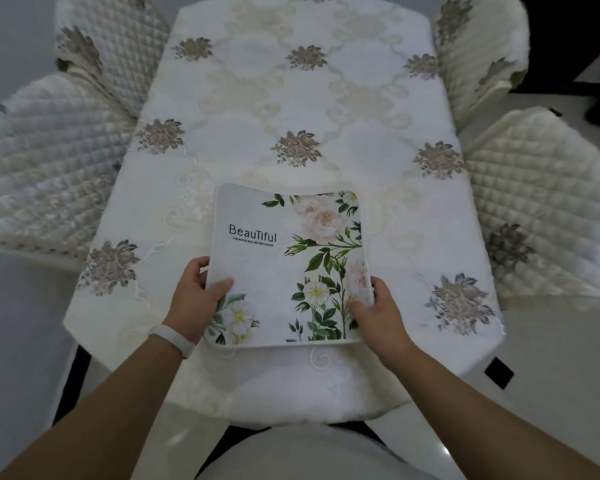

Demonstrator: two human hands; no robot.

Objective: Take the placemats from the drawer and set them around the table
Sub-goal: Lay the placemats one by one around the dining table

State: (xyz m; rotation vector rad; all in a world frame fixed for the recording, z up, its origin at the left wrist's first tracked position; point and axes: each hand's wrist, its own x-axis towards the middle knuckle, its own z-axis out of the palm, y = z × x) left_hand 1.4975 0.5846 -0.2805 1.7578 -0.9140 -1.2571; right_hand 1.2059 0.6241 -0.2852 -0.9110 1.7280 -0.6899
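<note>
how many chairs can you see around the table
4: far left chair, near left chair, far right chair, near right chair, all along the long sides of the table. Others at the table's ends may be out of view.

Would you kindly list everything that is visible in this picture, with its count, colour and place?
placemat: one seen, white with green leaves and pale flowers, printed "Beautiful", at the near end of the tablecloth; any others beneath it cannot be told
tablecloth: one, cream with grey-brown flowers, centre of view
chairs: four, cream quilted covers, two at the tablecloth's left side, two at its right
floor: pale and glossy, around the furniture
wristband: one, white, on the left wrist
left hand: grips the placemat's left edge, thumb on top
right hand: grips the placemat's right edge, thumb on top
</note>
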